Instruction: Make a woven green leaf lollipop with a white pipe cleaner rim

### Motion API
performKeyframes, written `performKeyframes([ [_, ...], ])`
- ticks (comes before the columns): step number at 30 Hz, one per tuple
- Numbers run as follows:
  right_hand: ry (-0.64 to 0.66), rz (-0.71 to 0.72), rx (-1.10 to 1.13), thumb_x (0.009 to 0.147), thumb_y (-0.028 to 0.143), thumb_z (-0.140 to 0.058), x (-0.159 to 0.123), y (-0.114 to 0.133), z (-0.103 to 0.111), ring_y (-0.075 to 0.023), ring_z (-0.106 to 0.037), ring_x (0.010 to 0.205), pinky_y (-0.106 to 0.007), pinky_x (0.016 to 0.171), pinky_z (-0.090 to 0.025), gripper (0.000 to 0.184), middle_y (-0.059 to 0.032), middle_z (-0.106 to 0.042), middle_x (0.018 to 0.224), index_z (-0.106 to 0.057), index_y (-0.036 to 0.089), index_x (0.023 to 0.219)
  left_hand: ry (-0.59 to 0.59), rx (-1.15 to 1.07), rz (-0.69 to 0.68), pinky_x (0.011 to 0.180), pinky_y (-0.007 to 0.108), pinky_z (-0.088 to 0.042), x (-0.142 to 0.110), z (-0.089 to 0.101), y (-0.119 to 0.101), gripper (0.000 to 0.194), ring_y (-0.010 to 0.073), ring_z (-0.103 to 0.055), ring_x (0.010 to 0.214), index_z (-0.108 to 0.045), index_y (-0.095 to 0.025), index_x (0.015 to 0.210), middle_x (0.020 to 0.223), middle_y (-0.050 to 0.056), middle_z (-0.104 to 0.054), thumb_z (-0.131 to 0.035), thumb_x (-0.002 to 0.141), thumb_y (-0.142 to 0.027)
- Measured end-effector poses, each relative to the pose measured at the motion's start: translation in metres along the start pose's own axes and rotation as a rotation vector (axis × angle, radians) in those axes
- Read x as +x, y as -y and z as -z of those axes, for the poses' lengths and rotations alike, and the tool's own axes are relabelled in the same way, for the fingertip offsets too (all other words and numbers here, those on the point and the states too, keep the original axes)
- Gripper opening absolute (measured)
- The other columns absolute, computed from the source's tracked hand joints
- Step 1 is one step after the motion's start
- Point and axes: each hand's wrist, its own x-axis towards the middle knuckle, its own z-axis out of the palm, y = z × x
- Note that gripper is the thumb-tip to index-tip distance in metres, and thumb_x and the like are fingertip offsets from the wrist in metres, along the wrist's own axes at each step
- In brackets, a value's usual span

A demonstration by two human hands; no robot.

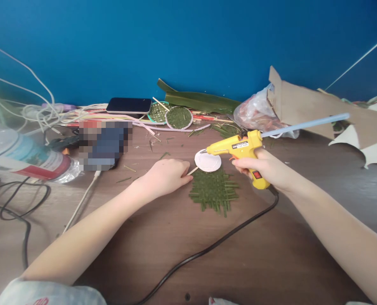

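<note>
My right hand [254, 165] is wrapped round the handle of a yellow glue gun [235, 146], with a long clear glue stick [309, 125] poking out of its back. The nozzle is at the upper left edge of a white oval disc [208, 162]; whether it touches cannot be made out. Between the fingers of my left hand [172, 174] is a thin pale stick [193, 171] that reaches to the disc's lower left edge. Just below the disc, a woven mat of green leaf strips [214, 190] lies flat on the table.
A black cord [207, 248] runs from the glue gun across the table [163, 262]. Behind lie two small round woven pieces, one a purple-rimmed disc [179, 117], a phone [129, 105] and a long leaf [201, 101]. A bottle [32, 154] stands left; cut cardboard [309, 103] lies right.
</note>
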Motion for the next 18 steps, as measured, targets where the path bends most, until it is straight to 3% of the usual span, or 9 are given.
performKeyframes([
  [13,0.010,-0.052,-0.252,0.071,0.028,-0.054,-0.010,0.015,0.007,-0.0119,-0.045,0.057,-0.024,0.045,-0.032,0.015,0.0001,-0.055,0.068,-0.055,0.019,0.083,-0.006,0.013,-0.002,0.056,0.027,-0.033,-0.002,0.001,-0.002,0.019,0.0179,-0.057,0.066,-0.048,-0.020,0.069,0.068,0.002,-0.060,-0.042,0.084,-0.030],
  [18,0.047,-0.073,-0.388,0.074,0.030,-0.055,-0.018,0.022,0.013,-0.0127,-0.042,0.051,-0.027,0.047,-0.032,0.011,0.0033,-0.045,0.056,-0.054,0.022,0.080,-0.026,0.011,-0.010,0.056,0.027,-0.033,-0.002,0.000,0.000,0.018,0.0184,-0.057,0.065,-0.049,-0.021,0.069,0.066,0.002,-0.059,-0.043,0.084,-0.029],
])
